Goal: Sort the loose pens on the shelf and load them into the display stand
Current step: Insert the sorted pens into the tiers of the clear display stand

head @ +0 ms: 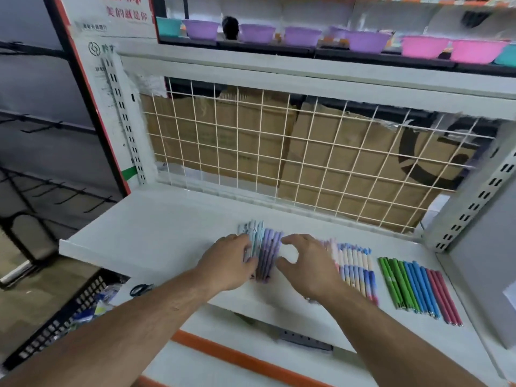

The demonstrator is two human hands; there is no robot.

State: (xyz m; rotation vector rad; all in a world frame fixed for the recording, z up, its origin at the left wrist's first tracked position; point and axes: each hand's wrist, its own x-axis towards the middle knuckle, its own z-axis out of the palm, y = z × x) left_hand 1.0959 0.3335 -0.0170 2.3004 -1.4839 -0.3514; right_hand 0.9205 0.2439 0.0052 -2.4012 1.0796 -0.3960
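Sorting looks nearly done, loading not begun: pens (pixel 354 263) lie in colour rows near the front edge of the shelf (pixel 156 233), the left hand (pixel 231 261) presses straight fingers against the purple row (pixel 268 252), the right hand (pixel 310 266) hovers spread and empty, and no stand shows.

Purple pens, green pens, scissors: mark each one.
purple pens (pixel 268 255): head view, middle of the barrels.
green pens (pixel 396 283): head view, middle of the barrels.
scissors (pixel 141 289): head view, dark handle loops.

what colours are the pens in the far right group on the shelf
The far right pens run green, blue, then red; clearest in the head view.
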